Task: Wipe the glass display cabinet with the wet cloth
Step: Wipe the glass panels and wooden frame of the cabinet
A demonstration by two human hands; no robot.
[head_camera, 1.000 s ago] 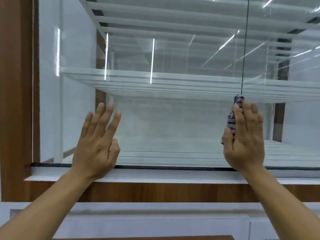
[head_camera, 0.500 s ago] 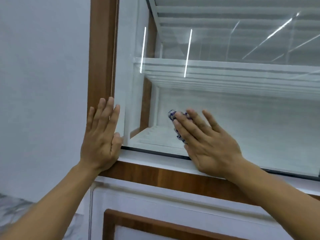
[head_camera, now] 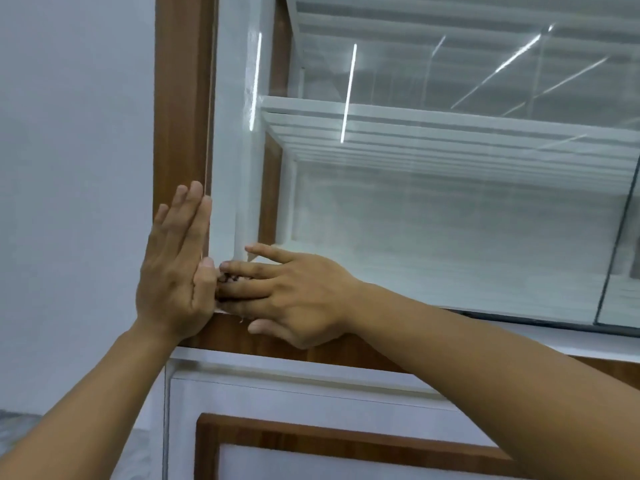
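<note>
The glass display cabinet (head_camera: 450, 237) fills the upper right, its pane set in a brown wooden frame (head_camera: 180, 98). My right hand (head_camera: 294, 296) lies flat against the pane's lower left corner, pressing the wet cloth (head_camera: 230, 278), a dark patterned scrap that shows only between the fingers. My left hand (head_camera: 176, 268) rests open and flat on the wooden frame post just left of the glass, its thumb touching my right fingertips. Most of the cloth is hidden under my right hand.
White shelves (head_camera: 450, 129) show inside the cabinet behind the glass. A vertical seam between panes (head_camera: 620, 244) runs at the far right. Below the glass are a wooden sill (head_camera: 346, 355) and a white panelled base (head_camera: 311, 396). A plain grey wall (head_camera: 69, 168) stands to the left.
My right hand has swept the cloth leftward along the bottom of the glass into the lower left corner. My left hand has shifted from the glass onto the wooden frame.
</note>
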